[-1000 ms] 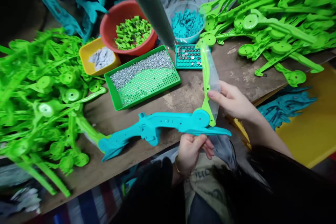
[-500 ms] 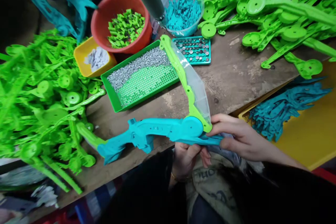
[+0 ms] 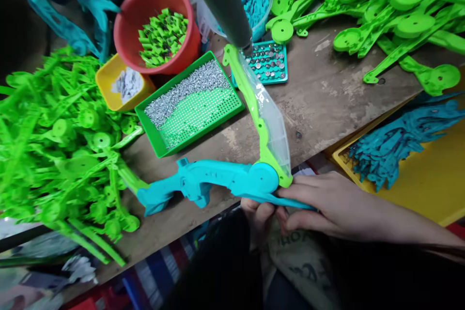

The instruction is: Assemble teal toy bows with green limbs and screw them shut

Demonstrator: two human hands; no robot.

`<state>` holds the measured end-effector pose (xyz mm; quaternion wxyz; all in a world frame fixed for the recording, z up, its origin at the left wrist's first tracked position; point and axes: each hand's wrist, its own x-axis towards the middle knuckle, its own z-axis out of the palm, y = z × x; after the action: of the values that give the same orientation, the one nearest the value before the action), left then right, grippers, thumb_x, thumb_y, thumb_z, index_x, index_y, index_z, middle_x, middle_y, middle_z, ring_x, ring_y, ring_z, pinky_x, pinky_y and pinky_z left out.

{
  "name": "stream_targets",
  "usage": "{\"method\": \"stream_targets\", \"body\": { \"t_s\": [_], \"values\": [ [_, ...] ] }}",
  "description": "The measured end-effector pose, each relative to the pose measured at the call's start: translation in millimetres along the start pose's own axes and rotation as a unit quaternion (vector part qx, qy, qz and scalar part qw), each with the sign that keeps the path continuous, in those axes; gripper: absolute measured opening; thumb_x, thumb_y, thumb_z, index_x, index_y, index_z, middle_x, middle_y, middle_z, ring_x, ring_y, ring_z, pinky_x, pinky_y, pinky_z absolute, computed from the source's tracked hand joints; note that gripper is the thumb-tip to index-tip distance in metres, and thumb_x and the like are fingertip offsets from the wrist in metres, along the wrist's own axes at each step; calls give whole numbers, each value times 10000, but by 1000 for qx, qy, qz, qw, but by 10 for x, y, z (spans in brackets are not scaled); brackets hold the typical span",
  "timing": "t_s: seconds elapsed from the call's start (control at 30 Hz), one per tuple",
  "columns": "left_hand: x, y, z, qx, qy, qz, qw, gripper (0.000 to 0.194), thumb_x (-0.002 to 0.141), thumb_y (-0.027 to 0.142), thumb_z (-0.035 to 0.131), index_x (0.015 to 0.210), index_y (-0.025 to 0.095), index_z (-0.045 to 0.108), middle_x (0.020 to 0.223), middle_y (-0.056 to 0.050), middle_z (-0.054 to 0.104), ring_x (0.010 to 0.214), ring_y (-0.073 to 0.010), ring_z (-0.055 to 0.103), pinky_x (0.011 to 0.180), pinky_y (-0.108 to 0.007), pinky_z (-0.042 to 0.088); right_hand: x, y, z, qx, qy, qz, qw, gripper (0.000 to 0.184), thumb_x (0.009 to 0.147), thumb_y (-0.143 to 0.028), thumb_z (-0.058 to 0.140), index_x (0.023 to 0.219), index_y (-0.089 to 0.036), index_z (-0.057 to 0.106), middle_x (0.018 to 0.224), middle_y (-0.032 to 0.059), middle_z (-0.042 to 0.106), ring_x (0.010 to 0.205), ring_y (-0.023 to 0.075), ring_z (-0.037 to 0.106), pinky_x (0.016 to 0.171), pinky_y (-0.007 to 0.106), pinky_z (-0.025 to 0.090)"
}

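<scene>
I hold a teal plastic toy body [image 3: 218, 181] at the table's near edge. A green arm with a clear plastic panel [image 3: 261, 116] is joined to it at a round hub and slants up toward the back. My right hand [image 3: 327, 206] pinches the teal tail piece just right of the hub, fingers closed on it. My left hand [image 3: 263, 213] grips the toy from underneath and is mostly hidden by it. A grey tool tip [image 3: 225, 0] hangs above the green arm's far end.
A green tray of small metal screws [image 3: 189, 101], a red bowl of green clips [image 3: 156, 24], a yellow tub [image 3: 121, 87], a teal tray of round metal pieces [image 3: 269, 63] and a clear bowl of teal bits [image 3: 256, 0] stand behind. Green parts [image 3: 58, 135] are piled left and back right. Yellow bin of teal parts [image 3: 403, 155] at right.
The green arm has swung from upright to slanting back-left under the tool tip. My right hand slid down from the clear panel to the teal tail piece beside the hub.
</scene>
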<state>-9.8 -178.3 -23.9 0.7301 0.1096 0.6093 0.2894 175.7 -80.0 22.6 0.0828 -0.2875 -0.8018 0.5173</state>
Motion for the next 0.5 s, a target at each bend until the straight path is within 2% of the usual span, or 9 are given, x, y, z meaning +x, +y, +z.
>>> {"method": "stream_targets", "body": {
  "t_s": [0.1, 0.17, 0.27, 0.33, 0.43, 0.5],
  "values": [
    [4, 29, 51, 8, -30, 51, 998, 311, 703, 518, 705, 546, 265, 616, 519, -38, 597, 627, -224, 616, 637, -367, 542, -48, 23, 150, 48, 124, -37, 990, 255, 908, -412, 550, 1057, -224, 638, 850, 19, 704, 754, 123, 669, 643, 218, 488],
    [11, 50, 109, 15, -50, 76, 996, 323, 693, 516, 713, 528, 256, 615, 512, -35, 610, 590, -215, 615, 608, -354, 541, -110, 63, 306, 93, 223, -55, 969, 203, 893, -325, 588, 1072, -232, 614, 787, 8, 699, 686, 113, 662, 622, 208, 504],
    [42, 78, 203, -7, -73, 89, 993, 362, 715, 541, 684, 563, 213, 655, 534, -52, 652, 493, -188, 601, 503, -319, 511, -229, 131, 507, 158, 347, -33, 924, 382, 883, -244, 581, 1255, -290, 506, 767, -7, 701, 632, 136, 661, 600, 257, 536],
    [82, 90, 248, -41, -68, 92, 993, 429, 714, 579, 666, 573, 174, 670, 526, -71, 657, 430, -168, 579, 428, -289, 467, -277, 171, 566, 212, 371, 16, 904, 416, 870, -253, 592, 1273, -292, 495, 774, -1, 702, 630, 151, 665, 584, 283, 545],
    [168, 90, 277, -61, -47, 92, 993, 469, 690, 583, 690, 549, 137, 657, 486, -78, 636, 388, -147, 554, 381, -255, 426, -233, 228, 586, 323, 327, 141, 877, 210, 857, -359, 610, 1019, -226, 626, 622, -20, 626, 480, 118, 576, 443, 240, 471],
    [228, 86, 286, -67, -31, 89, 993, 476, 689, 576, 701, 545, 126, 644, 469, -69, 619, 380, -133, 543, 382, -242, 426, -147, 278, 614, 389, 320, 206, 839, 239, 849, -431, 608, 900, -201, 642, 522, -52, 532, 393, 83, 464, 368, 208, 384]
  ]
}}
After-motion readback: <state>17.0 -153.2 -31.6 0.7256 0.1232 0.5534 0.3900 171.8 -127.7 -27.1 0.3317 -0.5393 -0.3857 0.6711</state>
